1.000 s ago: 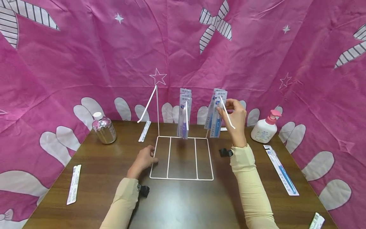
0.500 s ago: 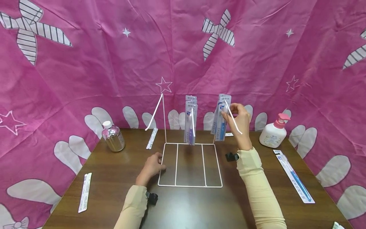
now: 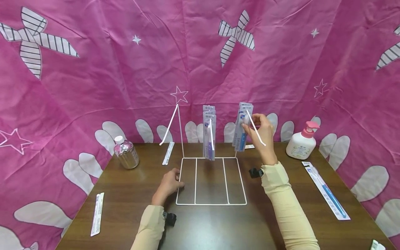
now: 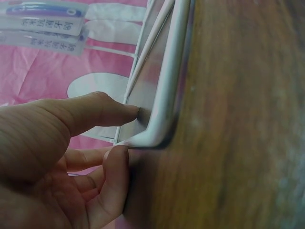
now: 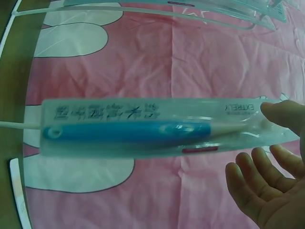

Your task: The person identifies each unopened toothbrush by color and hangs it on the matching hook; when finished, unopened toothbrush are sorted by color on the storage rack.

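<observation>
On the dark wooden table (image 3: 125,194), a white wire rack (image 3: 211,204) stands with a flat grid base and three slanted hanging arms. At the base's near-left corner, the left hand (image 3: 170,182) rests on the table, its thumb and a fingertip (image 4: 119,160) touching the corner of the wire frame (the left wrist view shows this contact closely); the fingers lie loosely, gripping nothing. Raised at the rack's right arm, the right hand (image 3: 264,130) pinches the upper end of a packaged blue toothbrush (image 3: 242,133) with the thumb, the remaining fingers (image 5: 248,183) held relaxed behind the pack. That pack hangs upright at the front of a small group of like packs on the right arm (image 3: 256,129). A second group of packs (image 3: 208,133), with purple brushes, hangs from the middle arm. Further packs lie flat on the table: one at far right (image 3: 326,190), one at near left (image 3: 97,214), one behind the rack's left arm (image 3: 168,153). A silver bottle (image 3: 126,152) stands at left and a pump bottle (image 3: 302,141) at right.
</observation>
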{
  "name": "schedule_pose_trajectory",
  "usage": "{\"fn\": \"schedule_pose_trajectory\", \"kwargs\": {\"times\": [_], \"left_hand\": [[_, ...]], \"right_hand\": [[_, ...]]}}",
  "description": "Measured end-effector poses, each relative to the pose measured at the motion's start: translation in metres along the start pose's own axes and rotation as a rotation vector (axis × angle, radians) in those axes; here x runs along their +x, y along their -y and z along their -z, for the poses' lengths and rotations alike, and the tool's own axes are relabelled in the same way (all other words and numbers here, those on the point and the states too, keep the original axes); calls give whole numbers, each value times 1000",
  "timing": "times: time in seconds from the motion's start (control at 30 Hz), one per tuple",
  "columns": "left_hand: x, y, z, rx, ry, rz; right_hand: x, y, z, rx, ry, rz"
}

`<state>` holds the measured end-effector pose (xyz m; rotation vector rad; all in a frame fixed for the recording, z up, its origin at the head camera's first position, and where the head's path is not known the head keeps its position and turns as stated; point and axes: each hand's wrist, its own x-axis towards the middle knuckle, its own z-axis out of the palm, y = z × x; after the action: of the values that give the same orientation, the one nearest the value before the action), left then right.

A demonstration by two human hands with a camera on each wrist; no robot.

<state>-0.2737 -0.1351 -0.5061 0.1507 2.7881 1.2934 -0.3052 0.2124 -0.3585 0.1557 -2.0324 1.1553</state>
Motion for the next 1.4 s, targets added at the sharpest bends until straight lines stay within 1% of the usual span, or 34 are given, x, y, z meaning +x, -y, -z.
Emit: {"fn": "schedule_pose_trajectory", "kwargs": {"times": [0.1, 0.27, 0.4, 0.47, 0.57, 0.7, 0.83, 0.9, 1.1, 1.2, 1.3, 1.4], "left_hand": [[0, 0, 0, -5, -9, -14], [1, 2, -1, -11, -4, -3], [0, 2, 1, -16, -3, -5], [-3, 2, -1, -18, -1, -1], [-4, 4, -2, -9, 10, 18], [0, 6, 2, 7, 28, 21], [5, 5, 5, 8, 32, 21], [6, 4, 3, 6, 37, 22], [10, 4, 4, 22, 58, 5], [11, 3, 5, 21, 62, 6], [11, 3, 8, 12, 63, 22], [10, 5, 7, 7, 68, 25]], "right_hand": [[-3, -3, 1, 0, 21, -11], [-11, -15, 6, -21, 52, -9], [-20, -30, 15, -61, 75, -3], [-26, -40, 22, -105, 96, -19], [-36, -57, 35, -182, 131, -77], [-46, -82, 56, -268, 189, -166], [-51, -107, 84, -362, 253, -192], [-53, -118, 101, -414, 276, -202], [-61, -144, 140, -523, 278, -288], [-63, -153, 152, -570, 280, -323], [-62, -161, 159, -601, 284, -345], [-62, -167, 165, -634, 313, -362]]}}
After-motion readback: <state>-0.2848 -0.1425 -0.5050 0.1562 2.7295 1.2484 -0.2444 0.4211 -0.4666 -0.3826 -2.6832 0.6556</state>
